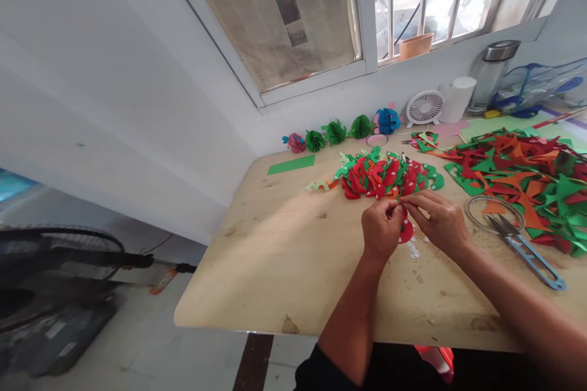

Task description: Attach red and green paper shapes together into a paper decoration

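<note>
My left hand [381, 227] and my right hand [438, 223] meet above the table, fingertips pinched together. Between them is a small paper cutout [398, 199], with green showing; much of it is hidden by the fingers. Just below, a red round-edged paper piece [406, 233] shows between the hands; whether it joins the held one I cannot tell. Small white bits [414, 252] lie on the wood beside it. Right behind my fingers is a heap of red and green curved paper cutouts [380, 174], many with little white squares on them.
Blue-handled thread snips [534, 256] and a clear ring [495, 214] lie to the right, by a large pile of paper scraps [527, 177]. Along the wall stand folded paper figures [334, 132], a small white fan [425, 108] and a glass bottle [491, 76]. A green strip [291, 165] lies at left.
</note>
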`<state>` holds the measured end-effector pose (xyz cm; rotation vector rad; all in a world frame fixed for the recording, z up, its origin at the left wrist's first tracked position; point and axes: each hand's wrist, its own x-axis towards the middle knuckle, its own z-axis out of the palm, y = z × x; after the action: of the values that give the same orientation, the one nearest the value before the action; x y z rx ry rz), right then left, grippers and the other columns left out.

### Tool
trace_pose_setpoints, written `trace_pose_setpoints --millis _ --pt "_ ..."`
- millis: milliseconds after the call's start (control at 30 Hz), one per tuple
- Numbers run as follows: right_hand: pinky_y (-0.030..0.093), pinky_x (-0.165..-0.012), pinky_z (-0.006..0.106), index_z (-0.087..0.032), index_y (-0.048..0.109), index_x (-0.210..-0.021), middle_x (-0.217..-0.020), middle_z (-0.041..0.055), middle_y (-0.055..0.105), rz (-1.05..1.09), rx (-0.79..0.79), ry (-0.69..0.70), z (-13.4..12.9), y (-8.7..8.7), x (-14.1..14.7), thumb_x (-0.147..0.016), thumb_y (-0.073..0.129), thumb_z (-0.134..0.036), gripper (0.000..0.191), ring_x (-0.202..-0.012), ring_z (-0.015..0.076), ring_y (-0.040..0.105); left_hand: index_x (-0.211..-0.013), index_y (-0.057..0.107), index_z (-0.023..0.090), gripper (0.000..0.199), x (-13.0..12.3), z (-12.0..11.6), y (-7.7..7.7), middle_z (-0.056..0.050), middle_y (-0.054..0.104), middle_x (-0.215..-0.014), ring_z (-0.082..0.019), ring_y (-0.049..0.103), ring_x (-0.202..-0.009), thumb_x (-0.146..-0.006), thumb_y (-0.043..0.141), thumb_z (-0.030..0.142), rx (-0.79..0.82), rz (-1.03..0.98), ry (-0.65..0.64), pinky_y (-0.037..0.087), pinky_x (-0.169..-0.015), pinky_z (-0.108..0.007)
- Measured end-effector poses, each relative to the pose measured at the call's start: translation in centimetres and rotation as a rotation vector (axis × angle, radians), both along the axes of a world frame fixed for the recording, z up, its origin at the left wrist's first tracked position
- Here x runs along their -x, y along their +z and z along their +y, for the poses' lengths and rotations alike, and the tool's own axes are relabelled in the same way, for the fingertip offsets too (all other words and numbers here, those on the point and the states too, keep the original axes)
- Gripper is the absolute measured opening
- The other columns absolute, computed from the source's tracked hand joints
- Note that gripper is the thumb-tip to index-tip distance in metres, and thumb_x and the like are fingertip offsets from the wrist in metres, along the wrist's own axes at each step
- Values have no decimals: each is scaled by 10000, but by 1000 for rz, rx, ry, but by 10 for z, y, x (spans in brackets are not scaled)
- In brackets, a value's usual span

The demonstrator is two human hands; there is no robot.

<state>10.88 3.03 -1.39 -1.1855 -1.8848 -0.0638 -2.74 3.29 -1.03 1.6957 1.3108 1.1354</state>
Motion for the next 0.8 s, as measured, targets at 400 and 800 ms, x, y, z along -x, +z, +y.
trace_pose_setpoints --millis 400,800 --pt "473 -648 291 -172 674 -792 -742 53 696 -36 27 -64 -2 1 2 -837 519 -203 164 -671 176 619 -705 641 166 160 -1 0 -2 -9 611 -630 -125 549 -622 -777 514 231 -53 75 13 400 -549 -199" --pt "471 -643 278 -167 664 -803 -744 53 685 110 166 -78 -3 3 3 -825 514 -256 176 -678 169 617 -764 654 135 186 -3 -1 -1 -2 603 -608 -102 542 -548 -780 518 261 65 -115 -17 415 -541 -195"
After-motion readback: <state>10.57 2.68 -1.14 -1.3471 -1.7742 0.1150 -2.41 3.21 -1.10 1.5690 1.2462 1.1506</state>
